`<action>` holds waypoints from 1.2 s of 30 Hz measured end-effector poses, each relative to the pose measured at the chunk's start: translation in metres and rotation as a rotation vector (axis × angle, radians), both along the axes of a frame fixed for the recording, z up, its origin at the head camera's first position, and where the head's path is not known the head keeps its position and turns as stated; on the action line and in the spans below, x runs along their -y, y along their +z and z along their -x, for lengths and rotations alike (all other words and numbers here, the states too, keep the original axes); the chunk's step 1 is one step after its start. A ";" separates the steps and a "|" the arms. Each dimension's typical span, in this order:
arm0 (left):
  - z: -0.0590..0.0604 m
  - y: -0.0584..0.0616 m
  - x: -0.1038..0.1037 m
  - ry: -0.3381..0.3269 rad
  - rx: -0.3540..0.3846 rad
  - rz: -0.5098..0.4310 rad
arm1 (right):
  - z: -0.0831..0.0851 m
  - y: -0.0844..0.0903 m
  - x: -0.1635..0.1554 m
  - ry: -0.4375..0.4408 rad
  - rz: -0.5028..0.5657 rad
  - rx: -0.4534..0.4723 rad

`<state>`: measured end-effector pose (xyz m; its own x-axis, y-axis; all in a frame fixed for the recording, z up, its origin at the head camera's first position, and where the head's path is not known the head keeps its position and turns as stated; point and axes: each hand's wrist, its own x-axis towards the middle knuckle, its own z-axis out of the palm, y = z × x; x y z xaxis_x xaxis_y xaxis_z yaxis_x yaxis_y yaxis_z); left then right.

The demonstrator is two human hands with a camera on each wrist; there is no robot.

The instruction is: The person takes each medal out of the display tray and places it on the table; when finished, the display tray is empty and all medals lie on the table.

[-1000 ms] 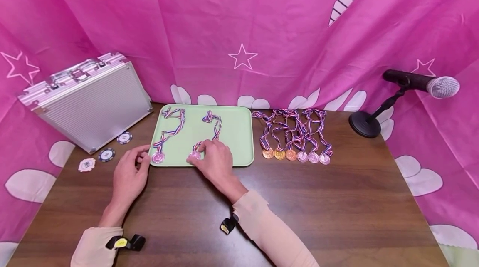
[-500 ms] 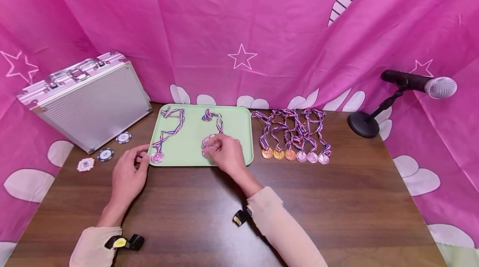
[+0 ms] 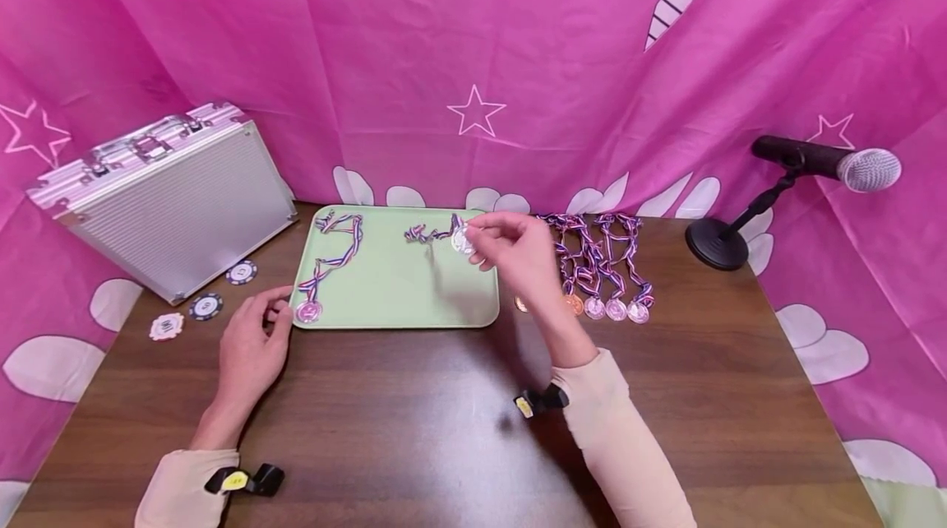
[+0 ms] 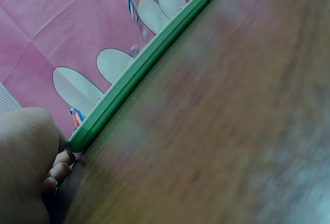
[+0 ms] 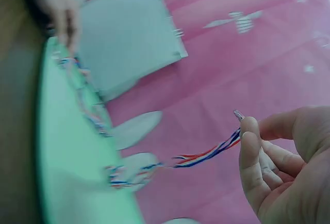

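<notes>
Silver caught the light between my fingertips: my right hand (image 3: 518,252) pinched a medal (image 3: 462,241) and held it lifted above the far right corner of the green tray (image 3: 399,298). Its striped ribbon (image 3: 425,233) trailed left from the medal, the other end bunched on the tray's far side. From the right wrist view I saw the ribbon (image 5: 206,155) running taut from my thumb and forefinger toward the tray (image 5: 67,172).

My left hand (image 3: 251,343) rested on the wooden table (image 3: 444,429) at the tray's near left corner, fingers loosely curled and touching the rim, gripping nothing. Just beside those fingers lay a second medal (image 3: 309,312) on the tray, its ribbon running toward the far edge.

To the right of the tray a row of medals (image 3: 602,308) lay on the table with their ribbons stretched away from me, partly hidden by my right arm. On the far left stood a metal case (image 3: 170,199), with three poker chips (image 3: 205,306) near it. A microphone (image 3: 829,162) on its stand sat at the far right, against the pink curtain (image 3: 473,59).
</notes>
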<state>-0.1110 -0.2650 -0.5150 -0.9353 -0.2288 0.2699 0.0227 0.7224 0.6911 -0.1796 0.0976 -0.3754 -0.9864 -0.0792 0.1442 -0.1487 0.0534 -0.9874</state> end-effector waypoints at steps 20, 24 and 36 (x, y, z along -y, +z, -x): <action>-0.001 0.000 0.000 0.000 0.008 0.001 | 0.009 0.087 -0.155 -0.481 0.346 -0.348; -0.001 0.001 0.001 -0.001 0.010 0.001 | 0.016 0.064 -0.189 -0.616 0.357 -0.345; -0.001 0.000 0.001 -0.008 0.000 0.000 | -0.002 -0.069 -0.248 -0.633 0.231 0.158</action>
